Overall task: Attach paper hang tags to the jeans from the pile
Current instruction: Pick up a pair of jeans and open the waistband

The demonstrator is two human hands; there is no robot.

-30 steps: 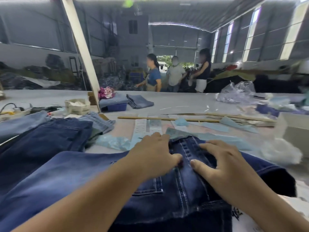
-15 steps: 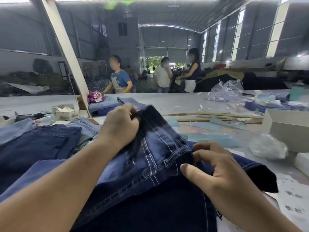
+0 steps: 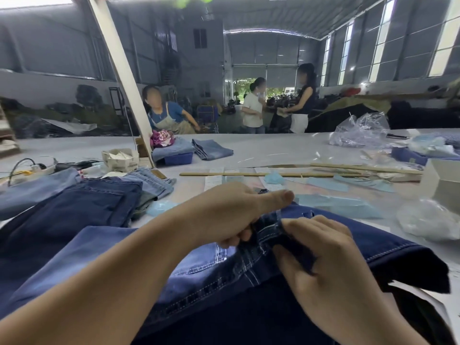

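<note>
You have the dark jeans point(image 3: 204, 275) spread at the near edge of the table point(image 3: 273, 148), right under you, and both hands are bunched on the stitched band near the top of the garment. Your left hand point(image 3: 224, 215) is closed around a fold of the denim, thumb stretched out flat along the upper edge; your right hand point(image 3: 321, 255) pinches the same fold from the other side, fingers curled over dark cloth. No hang tag shows in either hand — so this looks like the preparing step, finding and opening the spot where the tag goes, rather than the fastening itself.

Next you will likely need one hand free: keep the left clamped on the band so the place stays exposed, and send the right for a tag. Pale blue paper strips point(image 3: 336, 205) lie just beyond the jeans toward the table's middle, but whether they are the tags I cannot tell. The pile of other jeans point(image 3: 82, 202) waits at your left.
</note>
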